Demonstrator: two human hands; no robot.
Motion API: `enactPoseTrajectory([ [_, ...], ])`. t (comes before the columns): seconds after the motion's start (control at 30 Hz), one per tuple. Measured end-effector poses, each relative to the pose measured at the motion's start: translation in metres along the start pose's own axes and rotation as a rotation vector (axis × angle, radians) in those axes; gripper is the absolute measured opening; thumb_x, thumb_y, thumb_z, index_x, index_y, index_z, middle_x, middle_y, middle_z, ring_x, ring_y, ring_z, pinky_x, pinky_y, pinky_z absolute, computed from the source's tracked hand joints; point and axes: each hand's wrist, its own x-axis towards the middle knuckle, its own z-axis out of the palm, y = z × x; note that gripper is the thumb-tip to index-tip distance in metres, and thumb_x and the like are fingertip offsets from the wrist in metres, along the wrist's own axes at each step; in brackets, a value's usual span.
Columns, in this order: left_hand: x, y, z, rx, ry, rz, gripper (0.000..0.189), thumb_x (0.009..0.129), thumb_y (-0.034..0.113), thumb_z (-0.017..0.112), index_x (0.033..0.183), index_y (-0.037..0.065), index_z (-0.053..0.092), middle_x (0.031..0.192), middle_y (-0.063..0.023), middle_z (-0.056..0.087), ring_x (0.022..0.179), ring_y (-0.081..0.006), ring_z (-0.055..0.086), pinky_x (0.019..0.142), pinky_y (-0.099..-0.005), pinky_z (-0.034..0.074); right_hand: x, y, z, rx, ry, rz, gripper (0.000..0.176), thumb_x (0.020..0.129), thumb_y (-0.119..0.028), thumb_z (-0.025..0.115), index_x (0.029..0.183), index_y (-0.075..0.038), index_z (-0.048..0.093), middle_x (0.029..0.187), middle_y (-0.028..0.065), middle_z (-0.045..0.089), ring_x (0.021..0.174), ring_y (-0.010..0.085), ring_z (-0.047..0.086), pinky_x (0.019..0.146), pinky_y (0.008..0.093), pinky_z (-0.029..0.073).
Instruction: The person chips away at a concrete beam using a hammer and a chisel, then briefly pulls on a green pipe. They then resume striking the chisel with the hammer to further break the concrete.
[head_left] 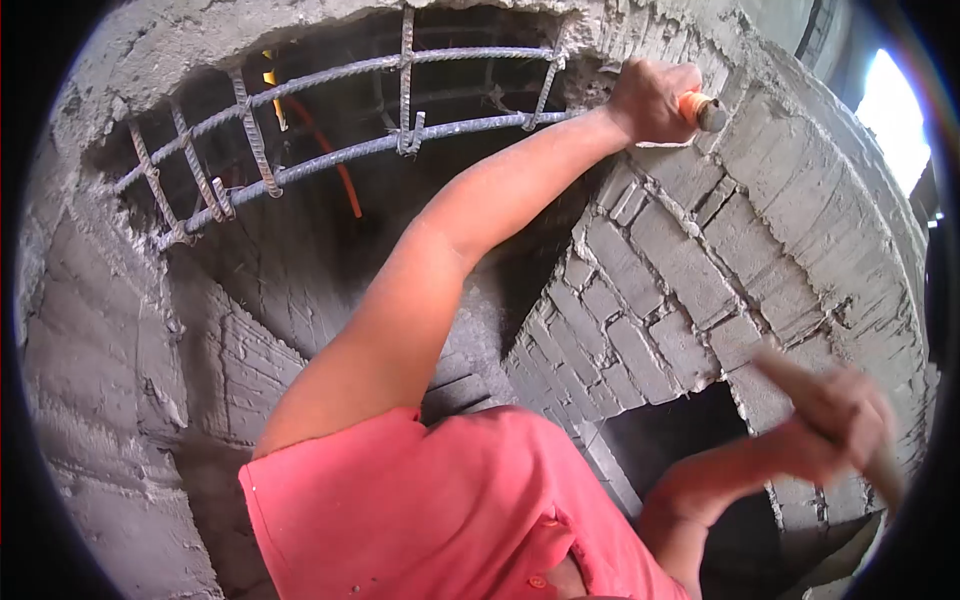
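Note:
My left hand [655,100] reaches up to the top of the brick wall [680,290], closed around an orange-handled tool [690,105]. The handle has a dull, rounded end, and a pale edge shows below the fist; the rest of the tool is hidden. Lower down at the right, my right hand [845,425] grips a wooden handle [795,383], apart from the wall's upper edge. Motion smears this hand and its tool, so I cannot make out whether the handle carries a head.
Bent rebar [350,155] crosses a dark opening at the upper left, framed by rough concrete [190,40]. An orange strip [345,185] hangs behind the bars. Below the brickwork is a dark square gap [680,440]. Bright light [893,115] enters at the right.

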Motion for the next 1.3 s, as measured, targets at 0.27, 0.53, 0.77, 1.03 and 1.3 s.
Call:
enactPoseTrajectory([
  [0.27,-0.006,0.008,0.006,-0.017,0.026,0.009,0.032,0.081,0.039,0.070,0.069,0.014,0.054,0.057,-0.0079,0.057,0.053,-0.0309,0.064,0.047,-0.0423,0.049,-0.066,0.066,0.032,-0.188,0.134,-0.062,0.020,0.086,-0.017,0.066,0.077,-0.009,0.050,0.056,-0.0009,0.047,0.043,0.0133,0.046,0.042,0.0294,0.041],
  [0.53,-0.001,0.001,-0.001,-0.041,0.023,-0.010,0.024,0.075,0.031,0.071,0.068,0.015,0.055,0.059,-0.0081,0.059,0.051,-0.0295,0.063,0.046,-0.0402,0.049,-0.056,0.032,0.025,-0.096,-0.024,0.064,0.018,0.088,-0.020,0.067,0.086,-0.010,0.052,0.073,0.0028,0.052,0.052,0.0123,0.045,0.045,0.0267,0.040],
  [0.77,-0.008,0.001,0.005,0.045,-0.060,-0.047,0.028,0.078,0.035,0.069,0.068,0.013,0.054,0.060,-0.0096,0.059,0.056,-0.0322,0.064,0.048,-0.0435,0.048,0.088,-0.107,-0.047,0.207,0.326,-0.883,0.025,0.089,-0.015,0.056,0.066,-0.013,0.045,0.055,-0.0022,0.045,0.045,0.0131,0.045,0.041,0.0288,0.041],
  [1.03,-0.002,-0.004,0.003,0.079,-0.089,-0.058,0.026,0.077,0.030,0.070,0.069,0.012,0.052,0.058,-0.0101,0.056,0.053,-0.0327,0.062,0.046,-0.0426,0.048,-0.117,0.073,0.065,-0.019,-0.249,0.892,0.025,0.084,-0.022,0.071,0.092,-0.008,0.052,0.061,0.0009,0.049,0.045,0.0118,0.050,0.041,0.0284,0.043],
  [1.3,-0.013,-0.001,-0.001,-0.006,-0.072,0.042,0.029,0.076,0.032,0.072,0.069,0.013,0.052,0.059,-0.0095,0.056,0.054,-0.0315,0.062,0.048,-0.0407,0.048,0.105,-0.080,-0.050,0.435,-0.068,-0.851,0.022,0.091,-0.016,0.050,0.087,0.001,0.063,0.072,0.0188,0.066,0.056,0.0298,0.062,0.049,0.0502,0.052],
])
